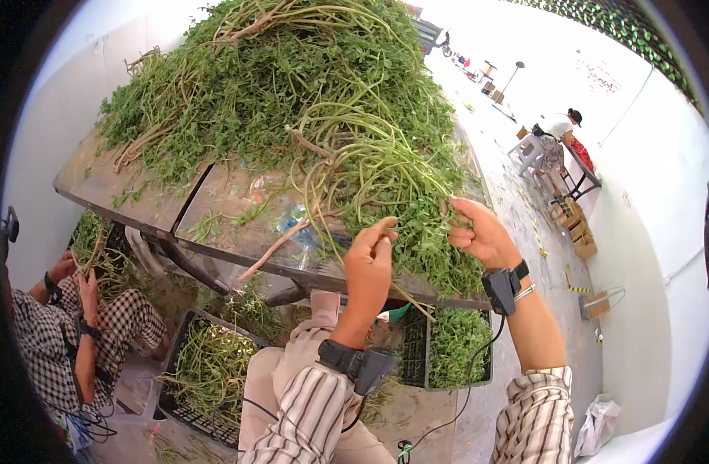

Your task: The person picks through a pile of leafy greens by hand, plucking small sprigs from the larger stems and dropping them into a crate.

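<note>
A tangle of long green stems with small leaves (pixel 385 166) lies along the table's near right side. Beside its lower left part is my left hand (pixel 370 259), thumb and forefinger pinched together. What they hold, if anything, is too small to make out. My right hand (pixel 484 233) is at the bunch's right edge, fingers curled and closed on a thin leafy stem (pixel 447 215). Leafy tips (pixel 435 251) hang between both hands over the table edge. A thick brown stalk (pixel 273 251) sticks out over the edge to the left.
A large heap of greens (pixel 285 85) covers the table (pixel 230 209). Below stand a black crate of stems (pixel 207 367) and a crate of leafy tips (pixel 459 348). At left, a person in checks (pixel 80 332) handles stems. Another person (pixel 555 135) sits far right near cardboard boxes (pixel 577 224).
</note>
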A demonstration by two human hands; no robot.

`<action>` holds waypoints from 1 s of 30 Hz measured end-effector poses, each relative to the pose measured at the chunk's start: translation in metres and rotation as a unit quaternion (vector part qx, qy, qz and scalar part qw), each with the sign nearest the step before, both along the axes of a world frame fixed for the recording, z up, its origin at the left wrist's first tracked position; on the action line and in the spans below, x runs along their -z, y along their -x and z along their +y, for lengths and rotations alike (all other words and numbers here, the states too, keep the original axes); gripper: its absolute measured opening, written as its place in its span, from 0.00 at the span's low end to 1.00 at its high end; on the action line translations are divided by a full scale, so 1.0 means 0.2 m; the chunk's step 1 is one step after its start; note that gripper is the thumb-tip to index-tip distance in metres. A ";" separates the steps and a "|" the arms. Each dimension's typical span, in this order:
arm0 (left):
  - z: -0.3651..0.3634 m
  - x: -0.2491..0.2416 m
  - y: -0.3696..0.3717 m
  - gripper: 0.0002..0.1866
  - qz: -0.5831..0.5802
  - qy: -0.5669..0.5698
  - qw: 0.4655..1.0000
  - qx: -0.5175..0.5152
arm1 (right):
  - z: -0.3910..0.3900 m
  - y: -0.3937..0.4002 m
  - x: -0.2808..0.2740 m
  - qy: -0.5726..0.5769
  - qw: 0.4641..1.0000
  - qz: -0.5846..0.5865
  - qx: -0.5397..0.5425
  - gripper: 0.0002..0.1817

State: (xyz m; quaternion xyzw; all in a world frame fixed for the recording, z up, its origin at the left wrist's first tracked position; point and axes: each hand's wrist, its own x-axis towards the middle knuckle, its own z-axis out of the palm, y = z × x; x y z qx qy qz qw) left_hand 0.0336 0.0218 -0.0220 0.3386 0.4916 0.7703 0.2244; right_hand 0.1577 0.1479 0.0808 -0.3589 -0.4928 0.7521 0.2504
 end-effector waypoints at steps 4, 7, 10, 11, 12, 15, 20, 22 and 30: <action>0.00 -0.02 0.01 0.14 -0.088 0.001 0.994 0.070 | -0.03 -0.02 0.04 -0.038 0.997 -0.004 -0.068 0.06; 0.02 -0.05 -0.02 0.14 -0.115 0.026 0.987 0.106 | -0.11 0.03 0.01 -0.044 0.994 -0.037 -0.093 0.06; 0.04 -0.02 0.00 0.14 -0.107 -0.009 0.983 0.149 | -0.12 0.06 0.01 -0.077 0.988 -0.083 -0.108 0.07; 0.05 -0.02 0.02 0.14 -0.109 -0.010 0.983 0.145 | -0.12 0.07 0.00 -0.101 0.983 -0.120 -0.093 0.08; 0.06 -0.02 0.03 0.15 -0.107 -0.006 0.983 0.148 | -0.11 0.08 0.01 -0.101 0.983 -0.122 -0.095 0.08; 0.10 -0.01 0.02 0.15 -0.134 0.028 0.974 0.178 | -0.12 0.09 0.01 -0.189 0.955 -0.187 -0.132 0.09; 0.16 0.05 -0.01 0.18 -0.207 -0.014 0.966 0.156 | -0.19 0.16 0.04 -0.336 0.895 -0.250 -0.151 0.11; 0.17 0.05 -0.02 0.16 -0.236 -0.032 0.960 0.145 | -0.19 0.16 0.06 -0.334 0.897 -0.255 -0.135 0.11; 0.15 0.02 -0.03 0.09 -0.310 -0.068 0.943 0.097 | -0.24 0.20 0.09 -0.190 0.958 -0.196 -0.093 0.09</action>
